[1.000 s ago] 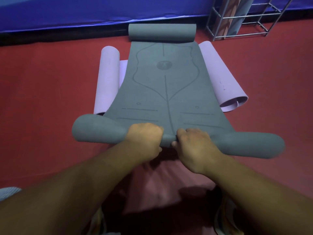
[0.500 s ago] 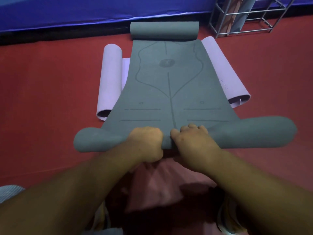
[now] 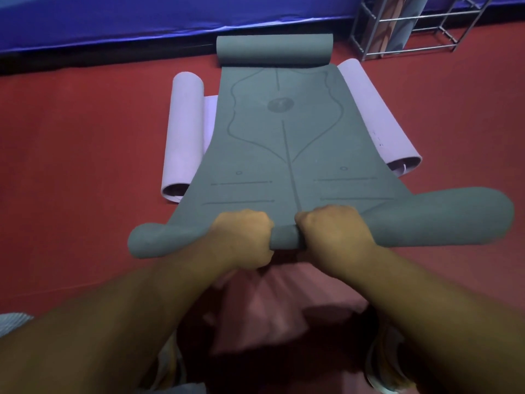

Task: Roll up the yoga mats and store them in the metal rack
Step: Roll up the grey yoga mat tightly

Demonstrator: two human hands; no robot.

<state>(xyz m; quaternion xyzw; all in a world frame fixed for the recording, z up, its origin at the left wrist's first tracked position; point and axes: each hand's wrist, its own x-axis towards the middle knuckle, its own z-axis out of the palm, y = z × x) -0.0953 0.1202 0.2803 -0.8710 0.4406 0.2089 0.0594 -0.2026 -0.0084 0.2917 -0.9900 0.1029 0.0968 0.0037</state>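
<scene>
A grey yoga mat point(image 3: 281, 143) with printed alignment lines stretches away from me across the red floor. Its near end is rolled into a thick tube, and its far end is curled into a second roll point(image 3: 274, 49). My left hand point(image 3: 244, 237) and my right hand point(image 3: 332, 231) grip the middle of the near roll side by side, fingers curled round it. Under the grey mat lies a lilac mat point(image 3: 184, 132), rolled at both sides. The metal rack point(image 3: 409, 27) stands at the far right with rolled mats upright in it.
A blue padded wall point(image 3: 142, 18) runs along the back above a dark strip. Red floor point(image 3: 71, 166) spreads to both sides of the mats. My knees and pink clothing fill the bottom of the view.
The near roll has moved forward along the mat and grown thicker. Both hands have shifted with it and gripped it again, closer together.
</scene>
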